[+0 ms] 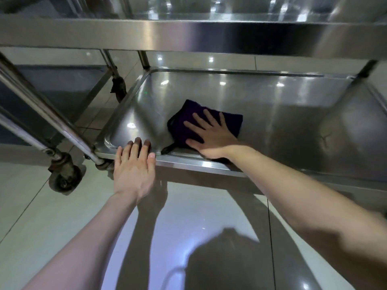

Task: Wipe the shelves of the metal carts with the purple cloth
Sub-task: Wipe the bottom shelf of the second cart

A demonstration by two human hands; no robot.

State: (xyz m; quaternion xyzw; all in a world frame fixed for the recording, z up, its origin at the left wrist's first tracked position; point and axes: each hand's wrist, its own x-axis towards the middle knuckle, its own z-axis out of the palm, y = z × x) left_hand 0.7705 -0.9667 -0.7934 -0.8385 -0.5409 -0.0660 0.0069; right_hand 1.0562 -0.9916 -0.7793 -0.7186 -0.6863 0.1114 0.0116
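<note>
Head view, low in front of the metal cart [345, 45], looking beneath its upper shelf [146, 34]. Probable hazards, in descending order of the part concerned:

(a) The cart may roll on the glossy tiled floor [62, 216] under a hard sideways stroke; no wheel lock can be made out.

(b) The lower shelf [282, 105] is a shallow tray with rounded corners; a hurried pass would likely leave its far edge and right-hand end unwiped.

(c) The purple cloth [232, 124] is pinned only by downward pressure, so it could slide out or bunch up if that pressure eases; one corner trails towards the front rim and might catch there.

Cloth and hands:

- The cloth lies folded on the lower shelf, left of centre and near the front rim.
- The right hand [211, 139] lies flat on top of the cloth with fingers spread and straight, pressing rather than clutching; cloth shows beyond the fingertips and to both sides of them.
- The left hand [134, 170] holds nothing; its straight fingers rest over the front rim near the left corner, beside the cloth but not touching it.
- A caster [62, 176] stands near that corner; which cart it serves is unclear.
</note>
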